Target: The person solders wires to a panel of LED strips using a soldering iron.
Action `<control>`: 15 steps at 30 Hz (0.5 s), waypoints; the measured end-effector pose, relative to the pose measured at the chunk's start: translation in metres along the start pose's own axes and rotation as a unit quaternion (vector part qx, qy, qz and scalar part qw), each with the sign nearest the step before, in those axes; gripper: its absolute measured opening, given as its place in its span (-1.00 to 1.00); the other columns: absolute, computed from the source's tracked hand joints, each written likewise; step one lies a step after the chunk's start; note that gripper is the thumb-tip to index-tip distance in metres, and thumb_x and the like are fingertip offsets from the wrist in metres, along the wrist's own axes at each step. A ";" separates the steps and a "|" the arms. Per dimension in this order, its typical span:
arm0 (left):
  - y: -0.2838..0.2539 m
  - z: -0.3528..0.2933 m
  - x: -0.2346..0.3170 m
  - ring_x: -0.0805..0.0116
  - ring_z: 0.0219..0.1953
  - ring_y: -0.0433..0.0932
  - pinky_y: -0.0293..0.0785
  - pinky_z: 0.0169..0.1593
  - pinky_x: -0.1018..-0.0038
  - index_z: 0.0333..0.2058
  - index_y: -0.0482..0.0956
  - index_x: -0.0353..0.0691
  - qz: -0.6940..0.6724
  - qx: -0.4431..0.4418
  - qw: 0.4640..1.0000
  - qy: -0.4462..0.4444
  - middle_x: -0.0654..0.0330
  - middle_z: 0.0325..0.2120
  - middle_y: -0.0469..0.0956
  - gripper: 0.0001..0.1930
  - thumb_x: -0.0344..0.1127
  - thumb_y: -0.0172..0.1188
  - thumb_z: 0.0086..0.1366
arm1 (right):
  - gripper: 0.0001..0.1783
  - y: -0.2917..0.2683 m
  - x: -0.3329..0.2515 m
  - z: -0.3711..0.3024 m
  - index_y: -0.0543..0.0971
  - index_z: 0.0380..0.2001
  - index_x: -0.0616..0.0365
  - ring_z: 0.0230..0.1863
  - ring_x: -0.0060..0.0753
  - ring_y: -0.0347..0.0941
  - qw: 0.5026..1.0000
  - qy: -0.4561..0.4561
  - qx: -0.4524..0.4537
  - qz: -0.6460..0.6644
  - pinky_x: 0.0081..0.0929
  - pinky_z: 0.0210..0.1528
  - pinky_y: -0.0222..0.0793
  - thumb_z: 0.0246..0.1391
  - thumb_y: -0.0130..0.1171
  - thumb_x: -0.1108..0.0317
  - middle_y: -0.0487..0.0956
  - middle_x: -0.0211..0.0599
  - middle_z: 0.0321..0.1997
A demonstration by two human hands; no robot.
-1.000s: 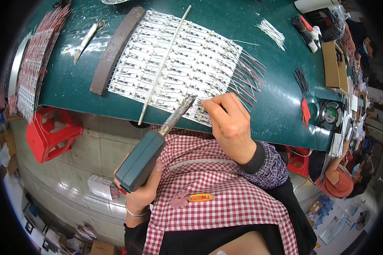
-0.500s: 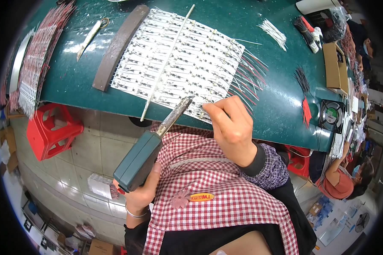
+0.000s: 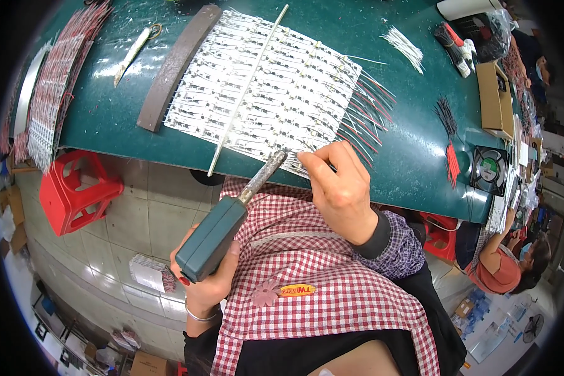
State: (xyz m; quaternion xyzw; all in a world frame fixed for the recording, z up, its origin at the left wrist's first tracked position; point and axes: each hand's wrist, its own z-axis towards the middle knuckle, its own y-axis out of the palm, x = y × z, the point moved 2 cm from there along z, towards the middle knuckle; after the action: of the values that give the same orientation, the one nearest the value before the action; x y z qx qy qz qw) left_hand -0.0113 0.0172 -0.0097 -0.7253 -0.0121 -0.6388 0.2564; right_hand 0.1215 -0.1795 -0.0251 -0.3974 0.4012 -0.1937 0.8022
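My left hand is wrapped around a dark green soldering gun, its metal barrel pointing up and right. The barrel's tip is over the near edge of a white sheet of circuit strips, rowed with small dark parts. Just right of the tip, the thumb and fingers of my right hand pinch together at the sheet's near right corner; whatever is between them is too small to make out. Red, white and dark wires stick out from the sheet's right side. A thin pale rod lies across it.
A brown curved bar borders the sheet on the left. Beyond it lie scissors and wired strips. Wire bundles, a box and a fan sit at right. A red stool stands below; a co-worker sits at right.
The soldering gun has shifted slightly right and its tip a little nearer to me, closer to my right fingertips. My right hand has barely moved, still pinched at the sheet's corner.
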 end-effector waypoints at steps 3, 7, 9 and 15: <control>0.001 0.002 0.002 0.33 -0.50 0.59 0.48 -0.42 0.52 -0.37 0.60 -0.45 0.003 -0.011 1.000 -0.006 0.08 -0.47 0.59 -0.79 -0.54 0.33 -0.05 | -0.68 0.002 0.000 -0.002 0.62 -0.32 0.21 -0.43 -0.25 0.40 1.000 0.002 0.003 -0.005 -0.39 -0.44 0.33 -0.25 0.29 0.68 0.42 -0.28 -0.48; 0.000 0.003 0.002 0.34 -0.54 0.57 0.45 -0.46 0.51 -0.38 0.60 -0.45 0.030 -0.033 0.999 0.015 0.08 -0.49 0.57 -0.80 -0.55 0.33 -0.06 | -0.70 0.003 -0.001 -0.001 0.62 -0.33 0.22 -0.44 -0.27 0.40 1.000 -0.005 0.012 -0.013 -0.39 -0.46 0.33 -0.24 0.30 0.67 0.41 -0.29 -0.49; 0.000 0.003 0.002 0.35 -0.54 0.57 0.44 -0.46 0.51 -0.38 0.60 -0.45 0.028 -0.033 0.999 0.004 0.07 -0.50 0.56 -0.80 -0.55 0.32 -0.06 | -0.71 0.002 -0.002 0.000 0.62 -0.33 0.23 -0.45 -0.27 0.39 1.000 -0.005 0.010 -0.013 -0.39 -0.46 0.32 -0.23 0.30 0.67 0.41 -0.29 -0.49; 0.001 0.002 0.002 0.36 -0.52 0.57 0.45 -0.45 0.52 -0.38 0.60 -0.44 -0.007 -0.017 0.999 -0.042 0.08 -0.49 0.57 -0.81 -0.54 0.32 -0.03 | -0.73 0.002 -0.003 0.000 0.61 -0.33 0.24 -0.46 -0.27 0.38 1.000 -0.004 0.005 -0.018 -0.38 -0.47 0.31 -0.21 0.29 0.67 0.40 -0.28 -0.50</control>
State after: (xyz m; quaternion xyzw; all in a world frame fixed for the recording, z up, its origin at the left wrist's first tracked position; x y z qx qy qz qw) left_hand -0.0089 0.0163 -0.0081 -0.7559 -0.0166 -0.6093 0.2388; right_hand 0.1196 -0.1766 -0.0256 -0.4009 0.3895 -0.2083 0.8026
